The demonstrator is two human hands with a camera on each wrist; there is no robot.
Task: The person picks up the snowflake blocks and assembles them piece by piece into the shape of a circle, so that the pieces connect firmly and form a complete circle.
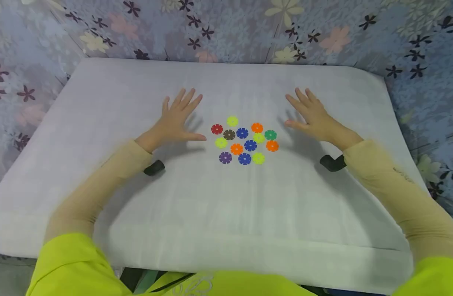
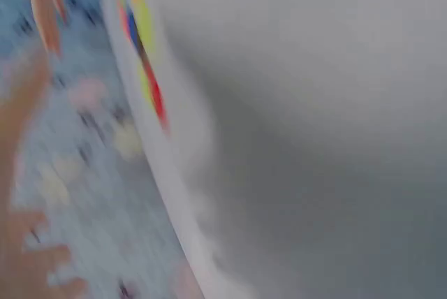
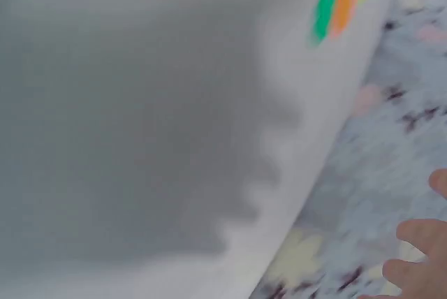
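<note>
Several flat notched plastic discs lie in a loose cluster at the middle of the white table, among them a red disc (image 1: 217, 129), a purple disc (image 1: 225, 158), a green disc (image 1: 270, 135) and a brown disc (image 1: 229, 135). Others are yellow, orange and blue. Left of the cluster my left hand (image 1: 176, 119) hovers with fingers spread and thumb pointing toward the discs. On the other side my right hand (image 1: 316, 121) is held over the table, fingers spread too. Neither hand holds anything. In the right wrist view, some right-hand fingers (image 3: 422, 236) show at the lower right edge.
The white table (image 1: 226, 205) has its far edge against a flower-patterned cloth (image 1: 226, 33). Black wrist camera mounts (image 1: 154, 168) stick out below both forearms. The person's yellow-green shirt (image 1: 241, 283) is at the near edge.
</note>
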